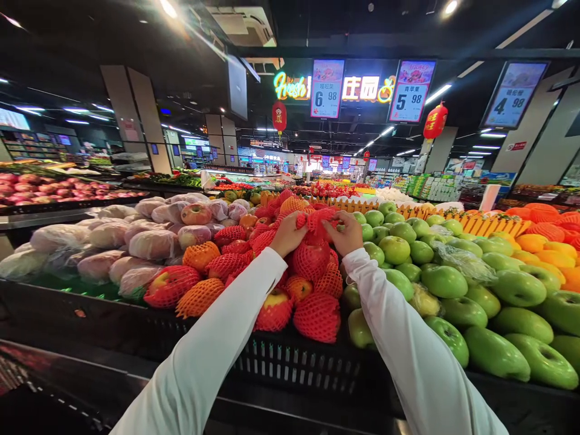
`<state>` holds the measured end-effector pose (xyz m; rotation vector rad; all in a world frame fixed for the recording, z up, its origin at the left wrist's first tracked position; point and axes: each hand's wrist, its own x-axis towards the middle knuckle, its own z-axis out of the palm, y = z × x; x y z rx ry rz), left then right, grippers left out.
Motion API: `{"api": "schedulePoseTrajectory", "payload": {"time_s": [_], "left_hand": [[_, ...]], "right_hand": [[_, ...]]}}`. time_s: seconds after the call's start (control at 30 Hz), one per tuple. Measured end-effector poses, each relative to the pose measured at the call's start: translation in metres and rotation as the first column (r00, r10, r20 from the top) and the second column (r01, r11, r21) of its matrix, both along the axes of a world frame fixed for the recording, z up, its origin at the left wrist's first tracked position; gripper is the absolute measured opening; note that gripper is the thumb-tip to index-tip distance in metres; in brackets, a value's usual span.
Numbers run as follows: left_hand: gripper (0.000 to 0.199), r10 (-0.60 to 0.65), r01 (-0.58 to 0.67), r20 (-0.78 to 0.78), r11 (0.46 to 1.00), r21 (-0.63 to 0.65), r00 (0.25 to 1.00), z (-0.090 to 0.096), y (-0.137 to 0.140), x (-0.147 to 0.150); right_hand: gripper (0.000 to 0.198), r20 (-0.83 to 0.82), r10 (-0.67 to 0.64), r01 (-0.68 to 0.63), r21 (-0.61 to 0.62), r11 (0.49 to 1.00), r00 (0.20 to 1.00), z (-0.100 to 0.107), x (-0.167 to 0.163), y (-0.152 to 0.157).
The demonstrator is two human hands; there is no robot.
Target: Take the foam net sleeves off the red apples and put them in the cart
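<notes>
Red foam net (317, 220) pinched by both left hand (286, 234) and right hand (348, 234) above netted apples (312, 260), green apples (444, 281) alongside

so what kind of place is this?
A supermarket produce section: hanging price signs, a bin of green apples, and both hands, left hand and right hand, on red net-wrapped fruit.

one head-worn view — looking forward and down, close over the fruit display (290, 362).

Both hands (317, 234) on red foam net (316, 222)
</notes>
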<state>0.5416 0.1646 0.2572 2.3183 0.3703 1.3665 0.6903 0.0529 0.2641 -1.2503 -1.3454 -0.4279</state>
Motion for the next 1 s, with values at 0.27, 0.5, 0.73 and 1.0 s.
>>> {"api": "schedulePoseTrajectory", "payload": {"time_s": [0.27,0.5,0.73,1.0], "left_hand": [[0.029,-0.256,0.259,-0.042,0.964,0.068,0.966,0.004,-0.013,-0.003],[0.012,-0.014,0.014,0.005,0.998,0.066,1.0,0.002,-0.003,0.0],[0.015,-0.027,0.025,0.074,0.999,0.028,0.997,0.001,0.0,0.0],[0.041,-0.157,0.153,0.124,0.987,0.04,0.98,-0.002,-0.001,-0.003]], "right_hand": [[0.025,0.047,0.002,-0.002,0.01,1.0,0.999,0.006,-0.007,-0.005],[0.021,-0.019,0.066,-0.067,-0.043,0.997,0.998,0.006,-0.012,-0.012],[0.012,-0.175,0.242,-0.264,-0.119,0.957,0.954,0.004,-0.013,-0.01],[0.012,0.028,0.011,0.0,-0.366,0.931,1.0,-0.001,0.001,0.003]]}}
